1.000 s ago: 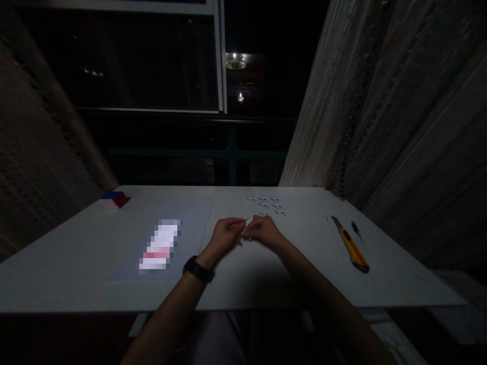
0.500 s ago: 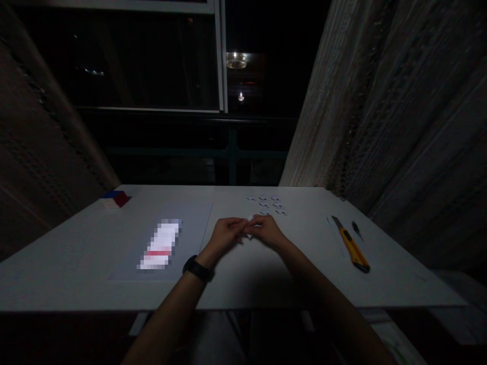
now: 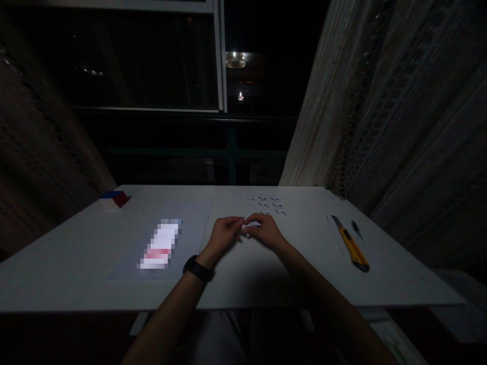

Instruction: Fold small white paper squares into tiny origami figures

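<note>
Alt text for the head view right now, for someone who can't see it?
A person's left hand and right hand hold a small white piece over a white table. Beyond them lie small marked pieces; a lit, pixelated screen is to the left, a yellow cutter to the right.

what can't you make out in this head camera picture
All in the head view:
White piece: its full shape, mostly covered by the left hand and right hand.
Small pieces beyond the hands: their markings, too small and dim.
Phone: its screen contents, hidden by pixelation.
Left forearm: its elbow end, cut off by the bottom edge.
</note>
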Tool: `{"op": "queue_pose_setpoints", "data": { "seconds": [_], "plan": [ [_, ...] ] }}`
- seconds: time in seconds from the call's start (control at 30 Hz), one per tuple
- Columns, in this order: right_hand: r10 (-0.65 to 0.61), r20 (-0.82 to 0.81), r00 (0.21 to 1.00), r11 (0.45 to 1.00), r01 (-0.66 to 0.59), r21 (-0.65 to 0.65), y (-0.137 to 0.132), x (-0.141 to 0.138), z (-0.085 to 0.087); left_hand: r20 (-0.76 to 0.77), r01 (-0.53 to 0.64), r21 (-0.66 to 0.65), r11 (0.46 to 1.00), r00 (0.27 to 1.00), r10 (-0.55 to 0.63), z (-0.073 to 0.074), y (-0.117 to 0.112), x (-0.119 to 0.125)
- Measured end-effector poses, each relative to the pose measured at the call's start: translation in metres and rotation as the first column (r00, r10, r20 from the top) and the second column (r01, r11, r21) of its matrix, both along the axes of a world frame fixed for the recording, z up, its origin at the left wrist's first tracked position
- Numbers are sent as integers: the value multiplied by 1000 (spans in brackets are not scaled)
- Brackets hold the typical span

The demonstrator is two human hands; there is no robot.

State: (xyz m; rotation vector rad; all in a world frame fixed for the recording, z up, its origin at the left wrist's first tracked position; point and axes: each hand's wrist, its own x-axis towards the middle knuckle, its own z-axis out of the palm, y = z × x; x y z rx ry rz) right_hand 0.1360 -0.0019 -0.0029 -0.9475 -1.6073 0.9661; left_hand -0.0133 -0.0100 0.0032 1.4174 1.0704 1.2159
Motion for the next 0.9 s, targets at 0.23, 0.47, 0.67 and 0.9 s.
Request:
{"op": "queue_pose_setpoints", "data": {
  "seconds": [0.23,0.47,0.67,0.9],
  "plan": [
    [-31,-6,1000,999,31,38,0,0,0,6,27,27,999,1000,-27,-5,1,0],
    [3,-12,1000,999,-3,47,1,0,-2,-81,-1,136,991,997,12,-8,5,-2],
    [-9,27,1000,998,8,60,3,3,-2,-134,-23,171,985,990,46,-8,4,-3],
    [-72,107,992,992,60,114,5,4,-4,-118,-21,134,991,992,37,-6,4,-2]
  ]
}}
